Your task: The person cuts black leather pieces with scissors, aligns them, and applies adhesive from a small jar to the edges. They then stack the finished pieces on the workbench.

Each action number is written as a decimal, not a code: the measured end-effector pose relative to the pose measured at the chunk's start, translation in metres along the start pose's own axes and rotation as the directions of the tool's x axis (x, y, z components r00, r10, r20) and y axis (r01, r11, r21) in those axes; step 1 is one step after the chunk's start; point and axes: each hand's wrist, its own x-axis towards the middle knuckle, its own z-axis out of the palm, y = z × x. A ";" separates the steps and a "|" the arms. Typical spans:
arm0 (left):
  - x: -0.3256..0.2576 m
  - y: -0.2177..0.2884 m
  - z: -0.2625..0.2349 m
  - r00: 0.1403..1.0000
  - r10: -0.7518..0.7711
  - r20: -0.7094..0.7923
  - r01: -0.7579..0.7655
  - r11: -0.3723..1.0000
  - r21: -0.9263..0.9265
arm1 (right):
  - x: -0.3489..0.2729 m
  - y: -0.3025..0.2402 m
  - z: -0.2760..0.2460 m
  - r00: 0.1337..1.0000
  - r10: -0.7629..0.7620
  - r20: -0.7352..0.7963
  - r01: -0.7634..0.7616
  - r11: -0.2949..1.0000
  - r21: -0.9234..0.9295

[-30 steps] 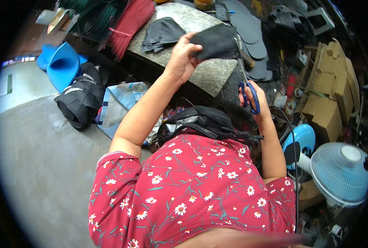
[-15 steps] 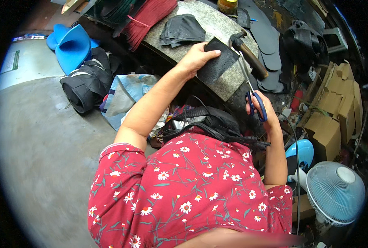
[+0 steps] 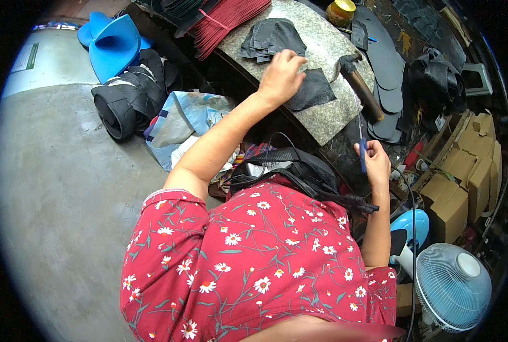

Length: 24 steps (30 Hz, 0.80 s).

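Left hand [image 3: 280, 77] pressed flat on dark piece [image 3: 312, 91], partly hiding it | right hand [image 3: 373, 162] grip closed around scissors [image 3: 361, 145], blades barely visible

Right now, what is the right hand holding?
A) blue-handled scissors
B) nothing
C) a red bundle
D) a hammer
A: the right hand grips the blue-handled scissors, blades pointing up, while the hammer lies untouched on the stone slab and the left hand rests on a dark cut piece.

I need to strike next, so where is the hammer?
The hammer lies on the stone slab's right edge, just right of the dark piece under the left hand.
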 end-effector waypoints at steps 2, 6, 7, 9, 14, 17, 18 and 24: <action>0.006 -0.012 -0.005 0.984 0.058 -0.167 -0.015 0.968 0.252 | -0.007 -0.003 -0.001 0.993 -0.056 -0.107 0.034 0.979 -0.202; 0.028 -0.036 -0.017 0.998 0.056 0.043 -0.068 0.904 0.423 | -0.012 -0.006 0.005 0.959 -0.202 -0.201 0.129 0.936 -0.327; 0.032 -0.038 -0.019 0.994 0.103 -0.032 -0.082 0.916 0.393 | -0.010 -0.005 0.006 0.950 -0.230 -0.209 0.154 0.932 -0.328; 0.038 -0.034 -0.021 0.987 0.091 -0.133 -0.042 0.941 0.335 | -0.007 -0.002 0.008 0.956 -0.211 -0.203 0.138 0.936 -0.323; 0.009 0.011 -0.003 0.819 0.573 0.029 -0.572 0.810 0.132 | -0.003 0.006 0.008 0.966 -0.172 -0.195 0.118 0.958 -0.262; -0.007 0.018 0.006 0.789 0.519 0.328 -0.540 0.841 -0.034 | -0.004 0.007 0.007 0.973 -0.149 -0.178 0.099 0.960 -0.263; -0.009 0.016 0.007 0.805 0.519 0.288 -0.520 0.851 -0.079 | -0.005 0.006 0.007 0.978 -0.129 -0.166 0.081 0.961 -0.265; 0.005 -0.017 -0.008 0.947 0.294 0.131 -0.284 0.954 -0.092 | -0.004 0.006 0.009 0.980 -0.137 -0.142 0.094 0.957 -0.275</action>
